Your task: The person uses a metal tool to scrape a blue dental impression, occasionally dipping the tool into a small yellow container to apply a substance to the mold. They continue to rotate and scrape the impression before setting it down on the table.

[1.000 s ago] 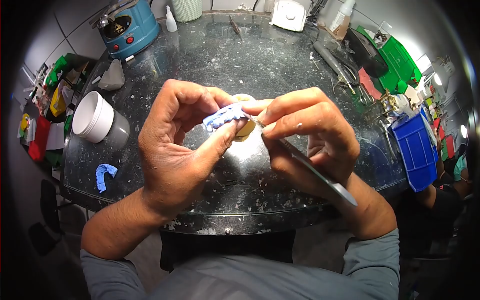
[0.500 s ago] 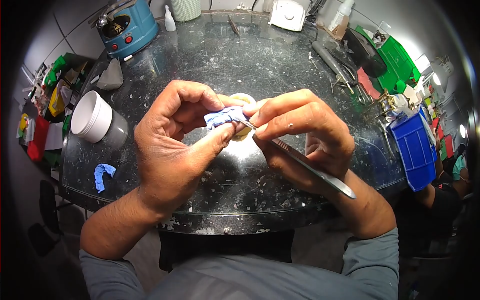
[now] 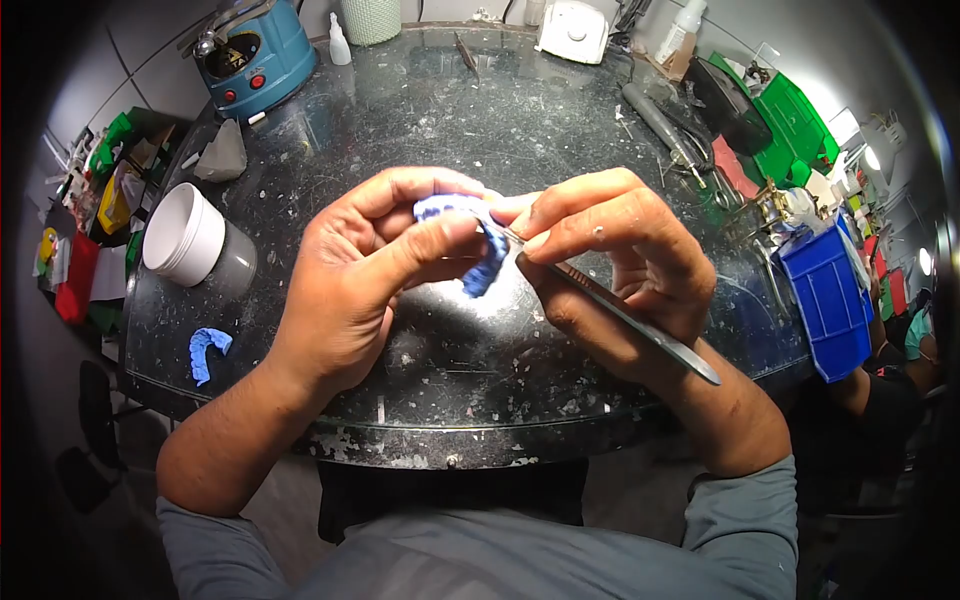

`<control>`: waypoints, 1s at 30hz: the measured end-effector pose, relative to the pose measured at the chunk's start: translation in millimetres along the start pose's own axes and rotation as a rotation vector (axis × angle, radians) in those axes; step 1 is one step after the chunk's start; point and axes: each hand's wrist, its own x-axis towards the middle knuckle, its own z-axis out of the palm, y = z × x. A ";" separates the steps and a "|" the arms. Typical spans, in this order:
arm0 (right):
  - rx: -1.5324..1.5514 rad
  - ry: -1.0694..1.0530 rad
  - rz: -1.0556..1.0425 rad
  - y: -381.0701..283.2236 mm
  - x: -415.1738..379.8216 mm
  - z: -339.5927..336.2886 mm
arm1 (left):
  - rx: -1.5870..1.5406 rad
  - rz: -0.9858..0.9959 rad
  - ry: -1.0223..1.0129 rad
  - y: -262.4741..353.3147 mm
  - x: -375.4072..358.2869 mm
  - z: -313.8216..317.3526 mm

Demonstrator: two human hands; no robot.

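Between the thumb and fingers of my left hand [image 3: 350, 265] is a blue, curved dental bite impression [image 3: 487, 264], held over the middle of the table. Part of its arch hides behind the thumb; one end hangs down towards the tabletop. My right hand [image 3: 625, 260] grips a metal scalpel [image 3: 645, 330] like a pen, its handle pointing down and right. The scalpel's tip is at the right side of the impression, though its exact contact is hard to make out. A second blue impression [image 3: 207, 352] lies on the table to the left.
A white tub [image 3: 184, 235] stands on the dark table [image 3: 460, 390] at left. Behind it are a grey lump [image 3: 222, 152] and a blue machine [image 3: 262, 65]. At right lie a grey handpiece [image 3: 660, 125], a blue bin [image 3: 825, 300] and a green case [image 3: 795, 120].
My left hand has turned the impression so that one end now hangs down, with its arch showing. My right hand shifted slightly right with the scalpel. A yellowish round thing beneath is now hidden.
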 end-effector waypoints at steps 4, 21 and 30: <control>-0.025 0.032 0.023 -3.0 -1.1 -0.6 | -0.199 -0.114 -0.071 2.7 -1.4 -1.6; -0.058 -0.082 -0.183 1.3 0.1 1.2 | 0.058 -0.046 -0.124 9.3 -11.6 11.0; -0.040 -0.078 -0.208 0.0 2.1 3.3 | 0.090 0.000 -0.089 6.9 -12.6 14.1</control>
